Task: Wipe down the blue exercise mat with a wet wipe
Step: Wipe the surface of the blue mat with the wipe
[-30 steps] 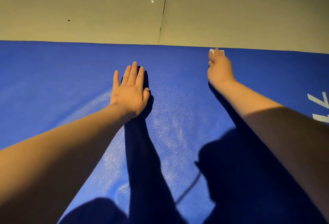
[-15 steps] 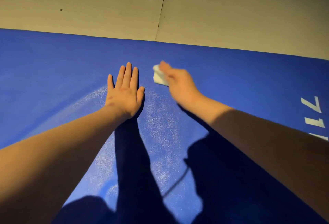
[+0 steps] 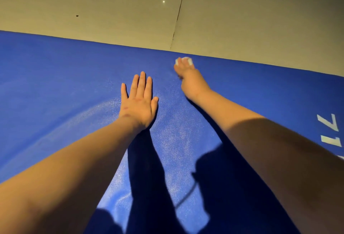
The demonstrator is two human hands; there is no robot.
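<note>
**Right Hand Shifted to the Far Edge: Hazards from This Position**

Since half a second ago, the right hand (image 3: pixel 190 79) has swept the wet wipe (image 3: pixel 188 60) away from the left hand's fingertips and out to the far border of the blue exercise mat (image 3: pixel 55 85). The left hand (image 3: pixel 138 101) has stayed planted.

**Hand state**
- Left hand: flat on the mat, fingers straight and slightly spread, holding nothing. It appears to act as a brace.
- Right hand: arm extended, fingers bent down over the bunched wipe and pressing it to the mat. White shows on either side of the fingertips. Motion blur hides the finer detail of the grip.

**Wipe location**
Under the right fingertips, on the mat, just short of the tiled floor (image 3: pixel 93 10).

**Probable faults**
1. Overrun — the wipe is close to the border, so a slightly longer stroke would likely drag it onto the floor and pick up grit.
2. Loss of the wipe — only the fingertips cover it, so a fast reversal may leave it behind.
3. Missed coverage — a sheen (image 3: pixel 173 137) marks only the band between the arms. The area to the left and the zone by the white lettering (image 3: pixel 329 131) look dull and may be skipped.
4. Brace slip — the left palm rests beside the sheen, which may be damp.
</note>
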